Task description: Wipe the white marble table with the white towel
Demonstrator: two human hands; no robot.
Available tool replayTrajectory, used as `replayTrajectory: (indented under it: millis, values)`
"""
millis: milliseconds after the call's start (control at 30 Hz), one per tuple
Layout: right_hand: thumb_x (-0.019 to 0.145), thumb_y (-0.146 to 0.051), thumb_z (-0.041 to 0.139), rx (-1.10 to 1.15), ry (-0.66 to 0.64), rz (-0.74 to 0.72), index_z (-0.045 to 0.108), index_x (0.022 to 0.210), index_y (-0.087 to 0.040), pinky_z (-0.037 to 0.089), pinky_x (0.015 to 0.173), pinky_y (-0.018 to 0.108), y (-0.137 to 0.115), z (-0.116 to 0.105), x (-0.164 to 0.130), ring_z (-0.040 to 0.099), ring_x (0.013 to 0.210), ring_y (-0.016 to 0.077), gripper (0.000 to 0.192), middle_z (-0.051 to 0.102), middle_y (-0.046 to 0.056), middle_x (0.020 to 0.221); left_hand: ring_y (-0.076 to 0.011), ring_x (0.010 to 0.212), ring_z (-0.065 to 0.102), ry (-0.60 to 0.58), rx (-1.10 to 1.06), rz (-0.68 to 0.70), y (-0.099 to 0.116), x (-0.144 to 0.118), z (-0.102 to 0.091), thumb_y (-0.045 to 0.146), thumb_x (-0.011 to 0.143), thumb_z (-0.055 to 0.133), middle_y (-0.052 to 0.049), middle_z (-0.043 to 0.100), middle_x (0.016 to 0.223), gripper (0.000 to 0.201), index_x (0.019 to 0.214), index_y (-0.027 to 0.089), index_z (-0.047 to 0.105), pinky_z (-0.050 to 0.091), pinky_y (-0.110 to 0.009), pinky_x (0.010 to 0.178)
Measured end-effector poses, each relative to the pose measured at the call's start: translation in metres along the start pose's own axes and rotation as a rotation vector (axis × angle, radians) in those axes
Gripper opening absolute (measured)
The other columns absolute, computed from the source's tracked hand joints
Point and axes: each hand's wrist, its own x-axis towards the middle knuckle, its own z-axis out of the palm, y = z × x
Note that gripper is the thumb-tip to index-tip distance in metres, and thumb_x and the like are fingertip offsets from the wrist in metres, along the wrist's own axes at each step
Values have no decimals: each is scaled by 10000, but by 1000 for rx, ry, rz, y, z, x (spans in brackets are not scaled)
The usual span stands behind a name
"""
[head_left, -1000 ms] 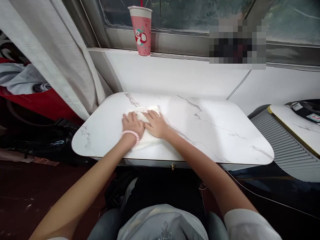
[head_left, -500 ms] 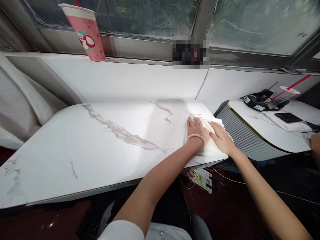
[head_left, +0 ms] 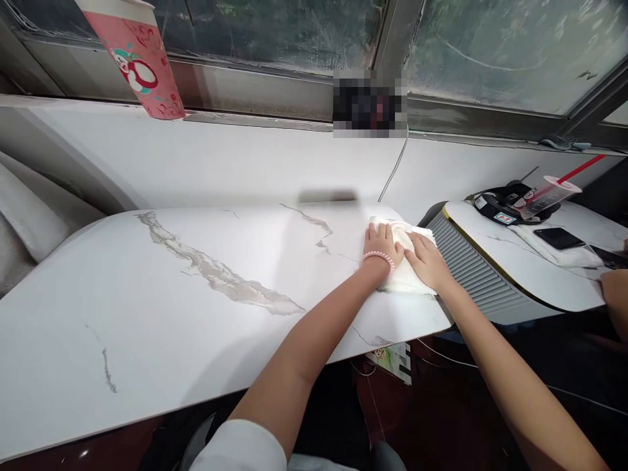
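Note:
A white cloth (head_left: 408, 279) lies bunched on the right end of a white marble-patterned table (head_left: 161, 327). My left hand (head_left: 383, 243), with a pink bead bracelet at the wrist, rests flat on the cloth's left part, fingers pointing to the wall. Beside it, my right hand (head_left: 428, 263) presses on the cloth's right part with its fingers stretched out and the thumb towards the left hand. Both palms are on top of the cloth, and its underside is hidden.
A pink paper cup (head_left: 142, 72) stands on the window ledge, near a pixelated dark object (head_left: 370, 104). To the right, a second table (head_left: 520, 261) carries a black headband device (head_left: 495, 204), a clear cup (head_left: 549, 196), a phone (head_left: 560, 238) and another person's arm (head_left: 615, 294) beside it.
My two hands and the cloth have slid back from the table's front edge towards the wall. The view has shifted a little, so the pink cup sits further left.

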Motion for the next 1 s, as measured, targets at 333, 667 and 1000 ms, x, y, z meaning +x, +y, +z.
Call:
replayTrajectory:
  millis: [333,667,1000]
  values:
    - [967,-407,366,71,-72,-39,474,1458,-206,309,1150,623,-116,31,28,383,1433,327,542,466,153,1527,-294,1536,185,25,94,-109,-94,-27,-50,349,967,291,-130,310,1631,654,1545,44,309,169,-426,1267]
    - [1003,-374,374,227,-278,-230,368,1540,-153,152,1228,572,-325,58,12,249,1509,309,581,328,158,1613,-308,1485,312,216,239,-257,-259,-152,-126,351,942,285,-201,428,1550,651,1485,6,383,251,-487,1238]
    - [1008,-371,357,438,-298,-618,412,1478,-115,178,1218,598,-512,88,-31,273,1482,318,538,377,185,1570,-310,1445,370,384,325,-653,-377,-322,-205,465,893,216,-171,450,1525,697,1454,93,397,283,-474,1219]
